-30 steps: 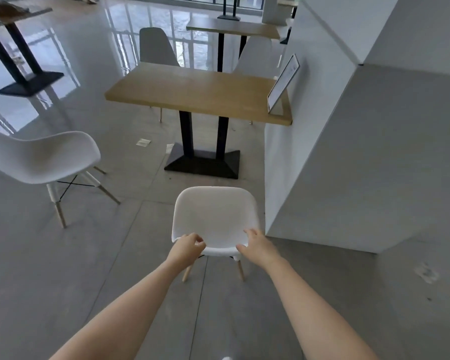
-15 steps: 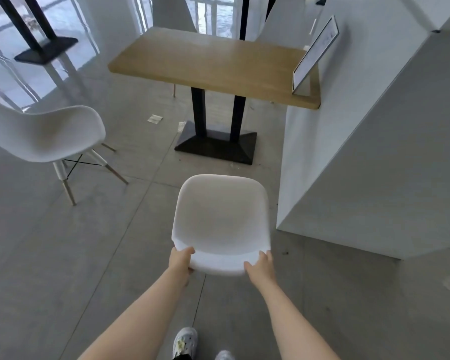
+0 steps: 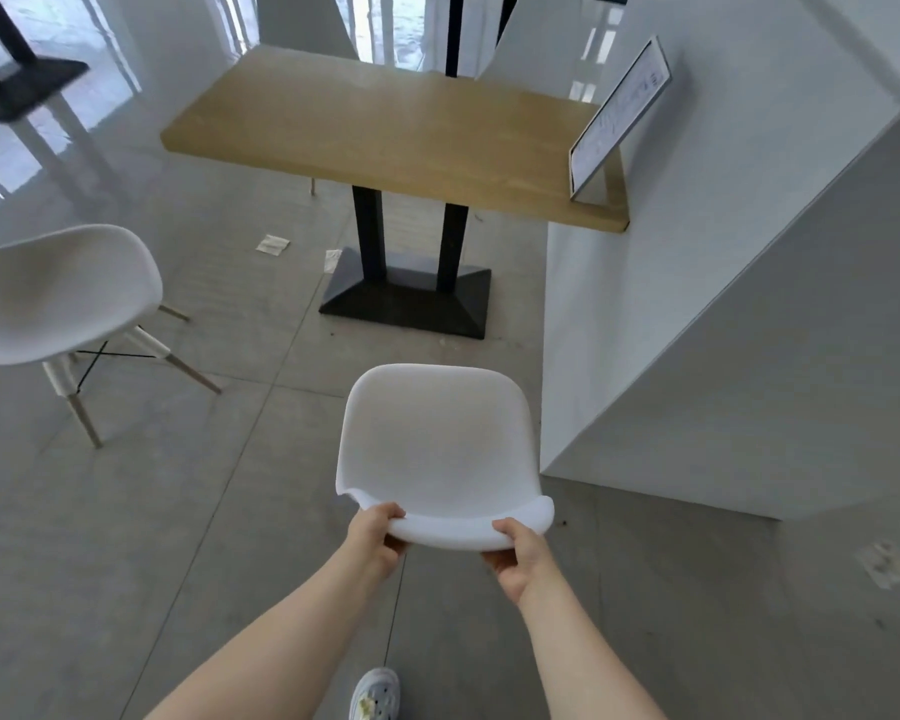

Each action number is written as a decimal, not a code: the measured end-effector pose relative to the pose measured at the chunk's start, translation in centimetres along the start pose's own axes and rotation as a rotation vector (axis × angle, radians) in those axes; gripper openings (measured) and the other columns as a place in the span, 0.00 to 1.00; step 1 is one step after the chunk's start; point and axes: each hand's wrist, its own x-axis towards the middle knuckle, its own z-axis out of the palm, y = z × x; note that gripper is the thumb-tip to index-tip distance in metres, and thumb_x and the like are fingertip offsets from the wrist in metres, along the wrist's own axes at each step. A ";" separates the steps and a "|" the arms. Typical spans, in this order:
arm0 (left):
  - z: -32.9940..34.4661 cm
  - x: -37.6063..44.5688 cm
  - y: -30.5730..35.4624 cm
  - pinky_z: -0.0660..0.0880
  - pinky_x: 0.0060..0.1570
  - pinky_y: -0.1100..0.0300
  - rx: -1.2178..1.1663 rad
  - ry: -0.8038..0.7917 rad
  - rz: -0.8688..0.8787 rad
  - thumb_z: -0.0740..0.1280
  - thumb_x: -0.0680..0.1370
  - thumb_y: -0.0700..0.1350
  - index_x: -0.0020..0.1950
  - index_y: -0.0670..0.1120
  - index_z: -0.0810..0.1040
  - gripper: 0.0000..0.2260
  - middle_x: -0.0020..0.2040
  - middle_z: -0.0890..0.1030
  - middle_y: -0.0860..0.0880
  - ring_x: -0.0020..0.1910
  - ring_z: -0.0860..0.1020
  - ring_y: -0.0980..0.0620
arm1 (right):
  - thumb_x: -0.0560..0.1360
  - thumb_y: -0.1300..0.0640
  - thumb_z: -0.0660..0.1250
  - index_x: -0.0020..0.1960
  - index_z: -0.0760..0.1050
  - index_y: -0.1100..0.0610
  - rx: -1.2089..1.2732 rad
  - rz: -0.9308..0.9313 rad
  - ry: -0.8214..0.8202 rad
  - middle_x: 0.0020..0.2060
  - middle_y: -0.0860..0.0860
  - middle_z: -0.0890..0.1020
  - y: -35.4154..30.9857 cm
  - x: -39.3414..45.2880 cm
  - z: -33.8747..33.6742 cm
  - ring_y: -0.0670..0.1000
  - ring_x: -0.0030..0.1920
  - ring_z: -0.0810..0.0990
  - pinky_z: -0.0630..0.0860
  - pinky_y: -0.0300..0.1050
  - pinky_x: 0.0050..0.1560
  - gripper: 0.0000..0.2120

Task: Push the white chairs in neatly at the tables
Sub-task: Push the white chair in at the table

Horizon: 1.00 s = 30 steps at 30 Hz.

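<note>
Both hands, left hand [image 3: 375, 532] and right hand [image 3: 521, 556], grip the backrest rim of a white chair [image 3: 437, 449], which is well short of the wooden worktop [image 3: 385, 127] ahead.

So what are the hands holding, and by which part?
Both the left hand and right hand hold the white chair by the top edge of its backrest.

Grey tile floor [image 3: 126, 511] — white wall [image 3: 723, 356], bright windows [image 3: 401, 23].
</note>
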 end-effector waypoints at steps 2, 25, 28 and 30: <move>1.2 0.5 1.6 0.75 0.37 0.51 0.008 -0.029 0.022 0.58 0.73 0.28 0.63 0.41 0.71 0.20 0.44 0.76 0.42 0.40 0.76 0.44 | 0.73 0.73 0.60 0.57 0.71 0.59 0.038 -0.014 0.006 0.43 0.57 0.79 -0.9 0.5 1.3 0.57 0.42 0.78 0.79 0.43 0.25 0.16; 19.8 8.3 10.6 0.75 0.22 0.61 0.097 -0.088 0.055 0.59 0.74 0.29 0.68 0.39 0.69 0.22 0.45 0.76 0.42 0.40 0.75 0.44 | 0.73 0.74 0.60 0.60 0.68 0.63 0.088 0.018 0.006 0.43 0.60 0.77 -18.5 10.8 9.9 0.59 0.42 0.77 0.79 0.45 0.24 0.17; 22.6 9.4 11.6 0.76 0.26 0.58 0.087 -0.117 0.049 0.58 0.74 0.29 0.64 0.41 0.69 0.19 0.44 0.76 0.43 0.40 0.75 0.45 | 0.73 0.74 0.60 0.61 0.68 0.62 0.094 -0.003 0.025 0.43 0.59 0.77 -21.1 12.2 10.7 0.59 0.42 0.77 0.78 0.44 0.23 0.18; 24.2 9.8 12.3 0.75 0.29 0.57 0.087 -0.137 0.045 0.58 0.74 0.28 0.62 0.42 0.70 0.18 0.44 0.76 0.44 0.40 0.75 0.45 | 0.73 0.74 0.61 0.63 0.68 0.61 0.102 -0.013 0.043 0.45 0.59 0.77 -22.4 13.1 11.4 0.59 0.43 0.77 0.79 0.45 0.23 0.20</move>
